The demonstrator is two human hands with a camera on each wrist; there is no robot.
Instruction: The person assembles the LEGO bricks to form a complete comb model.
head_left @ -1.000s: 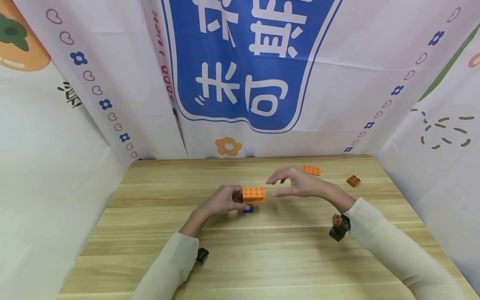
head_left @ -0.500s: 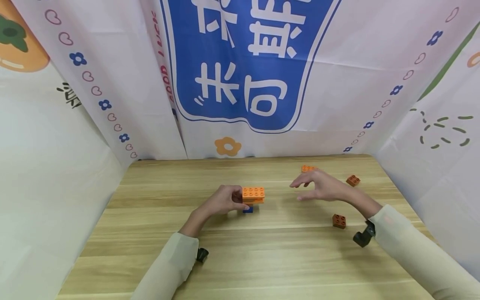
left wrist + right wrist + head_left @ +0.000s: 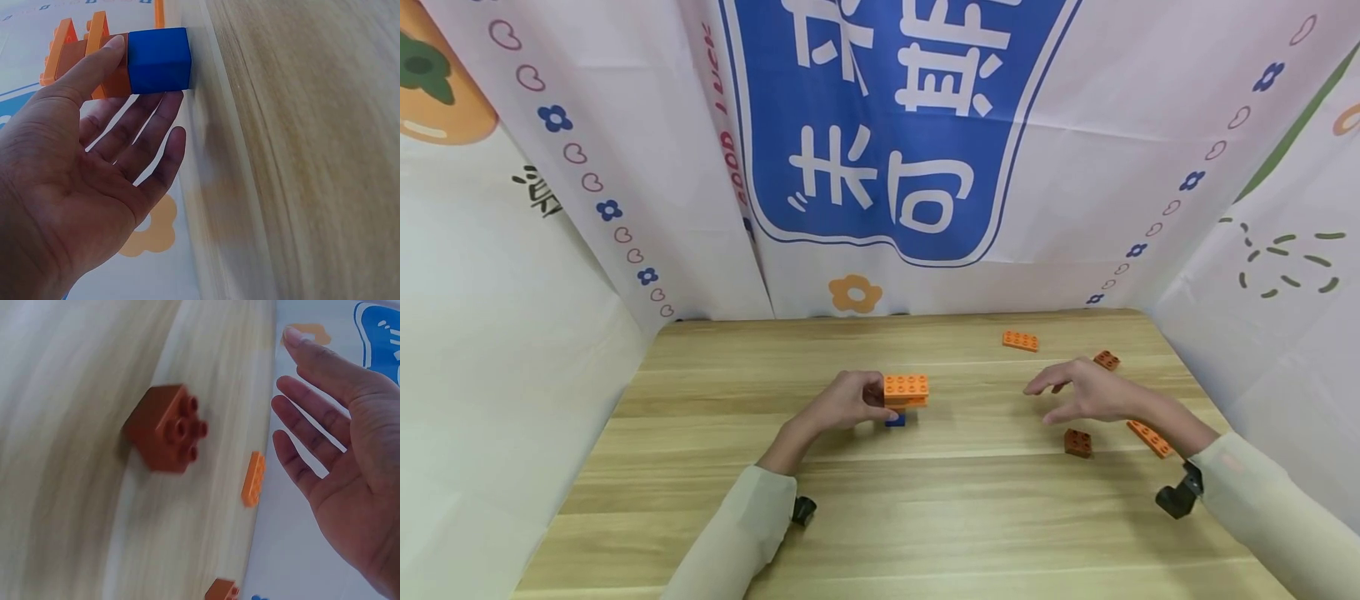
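Observation:
My left hand point(image 3: 848, 400) grips a small stack of building bricks point(image 3: 906, 388) near the middle of the table. In the left wrist view a blue brick point(image 3: 159, 60) forms its bottom, with brown-orange bricks and two orange plates point(image 3: 97, 34) above. The thumb presses the brick just above the blue one; some fingertips are hidden behind the stack. My right hand point(image 3: 1090, 392) hovers over the right side, fingers apart and holding nothing. Nearest to it are a brown four-stud brick point(image 3: 1078, 442) and an orange plate point(image 3: 1150, 437), partly covered by the forearm.
Farther back on the wooden table point(image 3: 850, 525) lie another orange plate point(image 3: 1020, 341) and a second brown brick point(image 3: 1107, 359), just beyond the right hand. Printed white cloth point(image 3: 820, 287) hangs along the back and both sides.
My right hand has moved away from the stack to the right and slightly nearer, uncovering the back orange plate and the near brown brick. The left hand and stack stay put.

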